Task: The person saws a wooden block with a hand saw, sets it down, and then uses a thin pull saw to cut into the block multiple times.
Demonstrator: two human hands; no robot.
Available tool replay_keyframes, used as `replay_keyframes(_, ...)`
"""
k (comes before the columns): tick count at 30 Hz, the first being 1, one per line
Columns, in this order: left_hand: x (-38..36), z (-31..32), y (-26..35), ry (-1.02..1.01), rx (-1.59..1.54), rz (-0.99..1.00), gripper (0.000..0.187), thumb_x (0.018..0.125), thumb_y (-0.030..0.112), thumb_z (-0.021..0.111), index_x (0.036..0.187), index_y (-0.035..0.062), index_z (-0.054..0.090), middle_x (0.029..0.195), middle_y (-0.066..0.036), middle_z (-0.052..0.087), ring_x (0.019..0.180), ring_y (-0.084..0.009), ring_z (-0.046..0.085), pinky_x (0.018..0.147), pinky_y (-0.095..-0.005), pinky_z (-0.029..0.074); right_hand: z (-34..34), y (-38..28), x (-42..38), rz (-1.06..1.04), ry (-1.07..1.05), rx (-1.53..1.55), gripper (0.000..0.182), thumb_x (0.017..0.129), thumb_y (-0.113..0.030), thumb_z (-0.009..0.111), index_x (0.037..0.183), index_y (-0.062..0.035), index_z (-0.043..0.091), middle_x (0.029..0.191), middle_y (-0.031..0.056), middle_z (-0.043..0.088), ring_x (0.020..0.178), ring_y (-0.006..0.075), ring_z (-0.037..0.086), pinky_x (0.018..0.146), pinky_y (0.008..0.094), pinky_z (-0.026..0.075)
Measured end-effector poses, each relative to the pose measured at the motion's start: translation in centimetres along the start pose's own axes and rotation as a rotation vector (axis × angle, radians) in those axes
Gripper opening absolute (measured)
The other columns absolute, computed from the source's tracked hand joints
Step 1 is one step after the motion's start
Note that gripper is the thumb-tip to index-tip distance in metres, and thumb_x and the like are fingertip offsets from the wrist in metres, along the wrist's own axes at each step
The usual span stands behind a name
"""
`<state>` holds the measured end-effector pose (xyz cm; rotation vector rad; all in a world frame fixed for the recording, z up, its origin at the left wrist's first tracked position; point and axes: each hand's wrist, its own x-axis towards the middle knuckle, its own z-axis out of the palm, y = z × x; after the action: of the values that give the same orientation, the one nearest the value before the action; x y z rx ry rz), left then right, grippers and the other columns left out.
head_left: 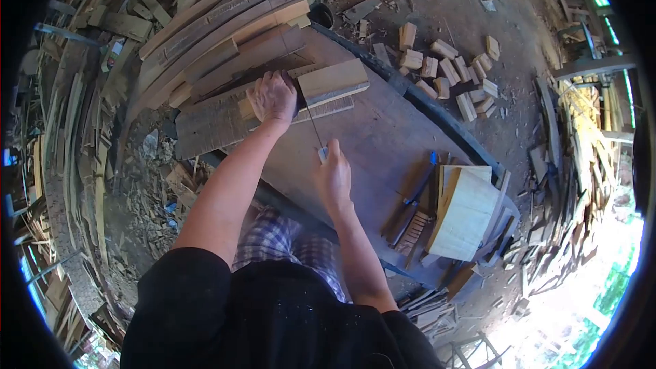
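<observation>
Left hand point(272, 98) lies spread, pressing a pale wood plank point(333, 80) flat on the round table point(383, 137); right hand point(333, 176) is closed round the handle of a thin saw point(313, 126) reaching to the plank. Stiff, light wood, I'd judge, best held down close beside the blade.
</observation>
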<state>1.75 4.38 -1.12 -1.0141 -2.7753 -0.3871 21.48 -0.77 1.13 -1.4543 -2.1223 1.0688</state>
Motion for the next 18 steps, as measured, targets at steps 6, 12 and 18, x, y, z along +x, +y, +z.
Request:
replay_keyframes(6, 0.3, -0.8, 0.9, -0.032, 0.024, -0.034, 0.03, 0.095, 0.028, 0.046, 0.084, 0.0125, 0.069, 0.092, -0.005, 0.067, 0.092, -0.0237, 0.063, 0.083, -0.0427, 0.042, -5.2, 4.3, -10.5, 0.063, -0.003, 0.002, 0.022, 0.087, -0.015, 0.066, 0.096, -0.0006, 0.053, 0.084, 0.0259, 0.063, 0.079, 0.0463, 0.062, 0.067, 0.0483, 0.05)
replay_keyframes(12, 0.1, -0.3, 0.0, -0.02, 0.025, 0.008, 0.031, 0.096, 0.029, 0.045, 0.083, 0.0129, 0.068, 0.091, -0.005, 0.067, 0.091, -0.0239, 0.063, 0.082, -0.0433, 0.043, 0.7, 0.2, -0.7, -0.021, 0.094, 0.072, 0.02, 0.088, -0.015, 0.065, 0.092, -0.0019, 0.051, 0.086, 0.0253, 0.062, 0.077, 0.0461, 0.061, 0.065, 0.0505, 0.05)
replay_keyframes(18, 0.3, -0.6, 1.1, -0.022, 0.028, -0.036, 0.03, 0.095, 0.029, 0.046, 0.083, 0.0126, 0.068, 0.091, -0.005, 0.067, 0.091, -0.0228, 0.063, 0.082, -0.0435, 0.043, -5.4, 3.2, -10.8, -0.018, 0.062, 0.045, 0.019, 0.088, -0.015, 0.065, 0.096, -0.0023, 0.053, 0.088, 0.0235, 0.062, 0.082, 0.045, 0.062, 0.067, 0.0502, 0.05)
